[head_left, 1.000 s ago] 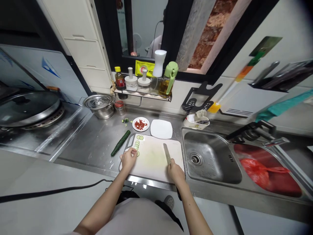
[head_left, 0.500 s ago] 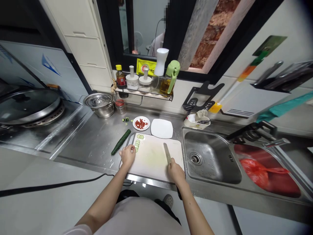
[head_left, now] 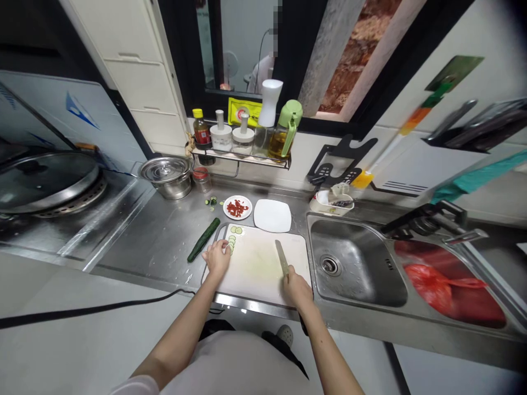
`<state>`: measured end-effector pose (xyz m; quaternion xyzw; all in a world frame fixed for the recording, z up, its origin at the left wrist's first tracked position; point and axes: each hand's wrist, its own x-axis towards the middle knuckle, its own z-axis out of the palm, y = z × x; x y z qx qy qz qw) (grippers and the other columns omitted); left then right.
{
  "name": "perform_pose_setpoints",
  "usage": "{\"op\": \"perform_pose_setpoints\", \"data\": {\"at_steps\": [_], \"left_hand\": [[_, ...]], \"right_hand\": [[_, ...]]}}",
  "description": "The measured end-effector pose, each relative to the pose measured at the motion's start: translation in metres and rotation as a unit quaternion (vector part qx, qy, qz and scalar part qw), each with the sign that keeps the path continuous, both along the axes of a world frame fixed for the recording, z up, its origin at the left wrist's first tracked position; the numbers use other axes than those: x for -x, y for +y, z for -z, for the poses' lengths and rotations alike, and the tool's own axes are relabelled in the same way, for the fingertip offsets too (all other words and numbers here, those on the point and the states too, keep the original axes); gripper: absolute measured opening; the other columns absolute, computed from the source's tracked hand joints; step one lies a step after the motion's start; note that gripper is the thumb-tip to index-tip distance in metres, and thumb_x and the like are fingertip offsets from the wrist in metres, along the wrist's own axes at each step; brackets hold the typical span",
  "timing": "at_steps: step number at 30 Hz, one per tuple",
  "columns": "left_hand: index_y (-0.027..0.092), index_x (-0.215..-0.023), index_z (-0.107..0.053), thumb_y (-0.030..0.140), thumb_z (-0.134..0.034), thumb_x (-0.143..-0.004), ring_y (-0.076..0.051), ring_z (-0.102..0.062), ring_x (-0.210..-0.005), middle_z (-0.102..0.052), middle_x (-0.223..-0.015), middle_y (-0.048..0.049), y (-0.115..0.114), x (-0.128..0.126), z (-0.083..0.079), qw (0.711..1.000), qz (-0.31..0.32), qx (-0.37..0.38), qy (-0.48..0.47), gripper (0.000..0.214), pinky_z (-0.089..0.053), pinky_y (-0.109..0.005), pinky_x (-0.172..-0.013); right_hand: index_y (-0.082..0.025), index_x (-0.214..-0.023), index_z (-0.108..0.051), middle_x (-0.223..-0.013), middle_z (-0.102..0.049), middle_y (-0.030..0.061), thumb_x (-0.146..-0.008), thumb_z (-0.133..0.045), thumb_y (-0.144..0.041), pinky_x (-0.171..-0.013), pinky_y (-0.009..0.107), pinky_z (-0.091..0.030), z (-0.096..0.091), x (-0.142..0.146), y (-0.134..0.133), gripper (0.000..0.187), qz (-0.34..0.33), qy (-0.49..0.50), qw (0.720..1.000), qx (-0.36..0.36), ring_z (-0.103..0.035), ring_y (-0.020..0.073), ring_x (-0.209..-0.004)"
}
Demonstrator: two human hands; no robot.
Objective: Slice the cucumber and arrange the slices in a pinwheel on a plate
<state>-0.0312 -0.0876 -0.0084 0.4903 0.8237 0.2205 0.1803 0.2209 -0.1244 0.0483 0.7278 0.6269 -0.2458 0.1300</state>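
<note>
My right hand grips the handle of a kitchen knife, its blade pointing away from me over the right part of the white cutting board. At the board's left edge my left hand has its fingers bent and apart, with thumb and fingertips against a short overlapping row of cucumber slices. The hand partly hides this row. Two more slices lie near the board's top left corner. A whole dark green cucumber rests on the steel counter, left of the board.
Behind the board are a plate of chopped red pieces, a white square plate and cucumber scraps. A sink lies right, a lidded steel pot back left. A seasoning rack hangs on the wall.
My left hand has shifted slightly right against the cucumber slices, its fingers spreading a little. The right hand and knife stay in place. The view has shifted slightly.
</note>
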Motion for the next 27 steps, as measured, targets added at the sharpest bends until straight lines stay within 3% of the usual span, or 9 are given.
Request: {"op": "perform_pose_setpoints", "data": {"at_steps": [15, 27], "left_hand": [[0.034, -0.124, -0.061, 0.035, -0.050, -0.089, -0.028, -0.046, -0.112, -0.058, -0.118, -0.0088, 0.061, -0.011, -0.006, 0.991, 0.107, 0.036, 0.076, 0.037, -0.029, -0.043, -0.093], [0.027, -0.114, -0.065, 0.027, -0.046, -0.091, -0.028, -0.046, -0.111, -0.060, -0.116, -0.0109, 0.074, -0.009, -0.002, 0.975, 0.177, 0.027, 0.133, 0.030, -0.028, -0.043, -0.092]], "right_hand": [[-0.017, -0.122, -0.047, -0.101, -0.069, 0.0138, -0.092, -0.028, -0.021, -0.069, 0.031, -0.039, 0.000, 0.000, 0.000, 0.035, -0.015, -0.013, 1.000, 0.004, -0.066, 0.0246, -0.095], [-0.017, -0.120, -0.048, -0.101, -0.069, 0.0146, -0.092, -0.028, -0.019, -0.070, 0.031, -0.039, -0.004, 0.002, 0.001, 0.035, -0.011, -0.012, 1.000, 0.001, -0.066, 0.0251, -0.095]]}}
